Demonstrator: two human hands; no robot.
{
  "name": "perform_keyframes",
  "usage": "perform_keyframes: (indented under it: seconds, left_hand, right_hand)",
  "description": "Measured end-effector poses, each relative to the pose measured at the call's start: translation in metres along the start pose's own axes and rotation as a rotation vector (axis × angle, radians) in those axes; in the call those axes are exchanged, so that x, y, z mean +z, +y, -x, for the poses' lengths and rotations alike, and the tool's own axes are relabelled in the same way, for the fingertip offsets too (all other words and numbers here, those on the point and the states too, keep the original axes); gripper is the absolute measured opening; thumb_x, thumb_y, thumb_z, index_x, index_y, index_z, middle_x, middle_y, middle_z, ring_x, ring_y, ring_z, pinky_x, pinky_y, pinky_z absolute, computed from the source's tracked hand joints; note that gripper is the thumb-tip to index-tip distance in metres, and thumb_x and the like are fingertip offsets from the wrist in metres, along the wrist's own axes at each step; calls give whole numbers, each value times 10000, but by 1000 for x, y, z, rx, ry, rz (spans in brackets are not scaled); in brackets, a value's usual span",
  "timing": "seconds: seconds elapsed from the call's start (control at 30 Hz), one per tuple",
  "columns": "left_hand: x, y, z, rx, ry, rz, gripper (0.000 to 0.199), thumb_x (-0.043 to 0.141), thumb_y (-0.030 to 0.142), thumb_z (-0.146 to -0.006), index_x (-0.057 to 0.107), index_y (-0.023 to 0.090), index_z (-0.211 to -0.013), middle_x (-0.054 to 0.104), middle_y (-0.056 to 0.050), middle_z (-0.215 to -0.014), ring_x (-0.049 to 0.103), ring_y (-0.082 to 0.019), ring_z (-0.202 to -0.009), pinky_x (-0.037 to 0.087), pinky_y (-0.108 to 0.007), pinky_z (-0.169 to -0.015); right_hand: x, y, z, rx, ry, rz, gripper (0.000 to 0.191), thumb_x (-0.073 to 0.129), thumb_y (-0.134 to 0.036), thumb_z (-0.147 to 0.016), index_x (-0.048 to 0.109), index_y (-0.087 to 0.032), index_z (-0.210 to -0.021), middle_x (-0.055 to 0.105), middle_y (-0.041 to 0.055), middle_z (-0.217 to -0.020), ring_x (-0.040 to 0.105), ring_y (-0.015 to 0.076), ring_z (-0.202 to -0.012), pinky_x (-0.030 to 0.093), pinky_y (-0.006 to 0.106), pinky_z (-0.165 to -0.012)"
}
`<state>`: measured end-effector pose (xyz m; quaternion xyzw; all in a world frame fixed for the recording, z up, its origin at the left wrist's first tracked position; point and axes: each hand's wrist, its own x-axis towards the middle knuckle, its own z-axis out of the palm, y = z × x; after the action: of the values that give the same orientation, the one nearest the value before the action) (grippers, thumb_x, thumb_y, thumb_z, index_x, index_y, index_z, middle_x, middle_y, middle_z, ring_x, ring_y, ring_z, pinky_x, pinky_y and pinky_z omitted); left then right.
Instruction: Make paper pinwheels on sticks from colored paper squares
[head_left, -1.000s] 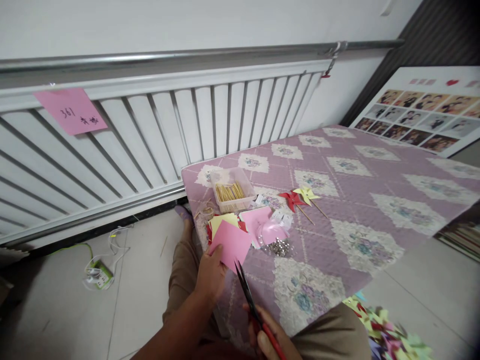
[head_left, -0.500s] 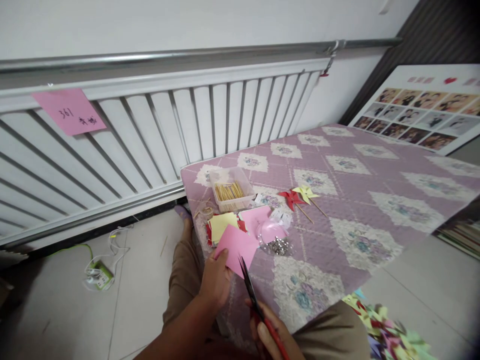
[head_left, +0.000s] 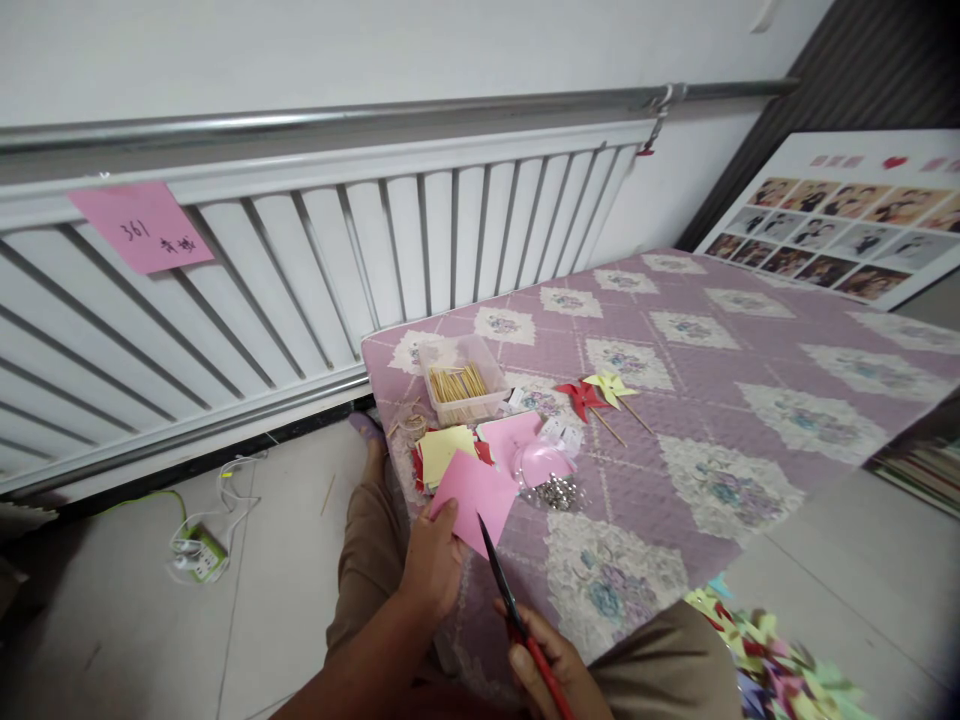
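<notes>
Holding scissors [head_left: 502, 581] and pink paper [head_left: 469, 488]; radiator note [head_left: 141, 228] reads "361".

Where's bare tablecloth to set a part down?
Biggest patch: tablecloth right of the yellow pinwheel, out toward the photo board. Smaller: between the metal pieces and the right knee. Crowded: left end, with stick box, paper stack, and pink sheet in the left hand's grip.

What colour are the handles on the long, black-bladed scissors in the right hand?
The scissors have red handles; the head view shows them best.
</notes>
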<state>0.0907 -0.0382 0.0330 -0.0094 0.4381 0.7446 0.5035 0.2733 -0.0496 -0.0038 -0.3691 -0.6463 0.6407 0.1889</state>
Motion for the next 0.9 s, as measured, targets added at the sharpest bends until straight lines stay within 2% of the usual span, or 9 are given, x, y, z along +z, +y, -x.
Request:
perform_keyframes:
  seconds: [0.1,0.23,0.43,0.73,0.9]
  left_hand:
    - [-1,-2,0,55,-38,-26,205,692,270,-734,650,144,-890,699,-88,-893,658,-214,-864,504,-321,-827]
    - [-4,-3,-1,42,-28,-9,243,711,273,-716,646,135,-905,700,-79,-879,653,-195,-829,508,-300,-790]
    - [-4,-3,1,52,-53,11,232,707,289,-732,645,138,-897,691,-65,-860,642,-176,-794,514,-283,-738]
    - [-6,-3,2,45,-66,-9,190,690,283,-757,662,133,-870,703,-87,-897,651,-182,-828,526,-281,-758]
    - [-5,1,0,38,-33,36,135,684,231,-759,659,139,-855,709,-77,-874,665,-166,-805,540,-256,-746]
  right_hand:
    - [2,-2,0,-8,29,-16,457,584,-504,-846,658,-230,-1204,691,114,-1159,622,309,-1075,469,393,-951]
    - [4,-6,2,9,38,-29,474,603,-523,-824,668,-220,-1184,712,106,-1099,639,311,-1020,487,394,-922]
    - [3,-6,3,34,14,-1,483,607,-505,-830,647,-192,-1195,704,109,-1110,641,296,-995,486,381,-915]
    - [5,-4,3,-6,8,22,470,563,-521,-856,635,-209,-1200,698,98,-1057,627,289,-981,480,379,-911]
    - [-1,-4,3,-48,-35,-17,552,563,-562,-842,590,-212,-1268,683,99,-959,613,303,-979,467,406,-906]
